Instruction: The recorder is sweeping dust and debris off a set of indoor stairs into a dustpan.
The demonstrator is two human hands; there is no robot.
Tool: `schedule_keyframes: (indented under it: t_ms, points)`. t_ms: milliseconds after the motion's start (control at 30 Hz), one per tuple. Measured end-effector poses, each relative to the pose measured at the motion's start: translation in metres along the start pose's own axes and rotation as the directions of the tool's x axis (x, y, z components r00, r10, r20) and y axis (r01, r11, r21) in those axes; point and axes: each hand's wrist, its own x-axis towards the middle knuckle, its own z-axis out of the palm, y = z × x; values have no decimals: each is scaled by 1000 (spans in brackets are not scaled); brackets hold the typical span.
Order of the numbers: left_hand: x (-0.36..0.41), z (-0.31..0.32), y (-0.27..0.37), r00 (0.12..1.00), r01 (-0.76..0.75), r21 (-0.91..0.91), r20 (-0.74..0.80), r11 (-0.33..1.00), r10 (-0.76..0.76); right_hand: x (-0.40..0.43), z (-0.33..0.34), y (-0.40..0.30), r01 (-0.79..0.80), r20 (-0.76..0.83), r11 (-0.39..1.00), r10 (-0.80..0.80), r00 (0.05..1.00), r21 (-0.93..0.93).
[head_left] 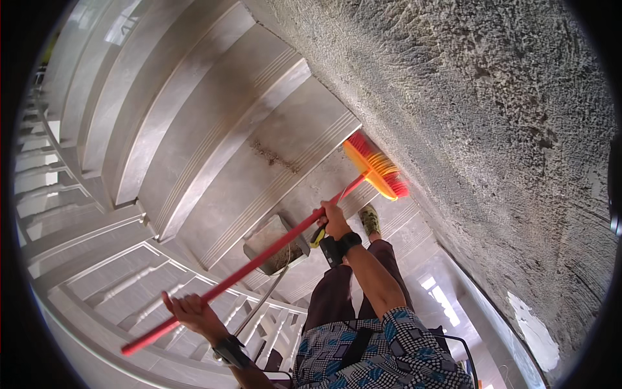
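Observation:
My left hand (193,315) is wrapped around the red pole (262,257) of a broom, near its free end. Further along the pole, close to the broom head, my right hand (335,221) grips it too. The orange plastic broom head (371,170) lies low against the foot of the wall, its red and yellow bristles (388,167) turned to the wall. Beneath the pole, a long-handled dustpan (272,243) rests on a step with dirt inside. A strip of loose dirt (274,158) lies on the step above the broom.
Curved tiled stairs (209,121) fan out on the left, edged by a white balustrade (131,287). A rough plaster wall (461,112) rises on the right. The dustpan's metal handle (262,299) leans toward the balusters. My camouflage shoe (370,220) stands on a step below the broom head.

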Motion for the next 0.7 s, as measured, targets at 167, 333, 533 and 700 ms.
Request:
schedule_keyframes:
  t_ms: [167, 333, 533, 700]
  points:
    - [-25, -71, -15, 997, 63, -30, -40, 998, -64, 7, -20, 28, -36, -100, 991, 23, 995, -131]
    - [-35, -122, -2, 979, 94, -132, -168, 987, -116, -5, -23, 54, -141, -191, 963, 97, 977, -232]
    - [-22, -129, 30, 978, 31, -18, -206, 999, -34, -51, -23, 60, -164, 76, 985, 167, 983, -53]
    - [-11, -76, 0, 999, 31, -155, -30, 987, -36, -28, -15, 21, 34, -14, 997, -33, 999, 66]
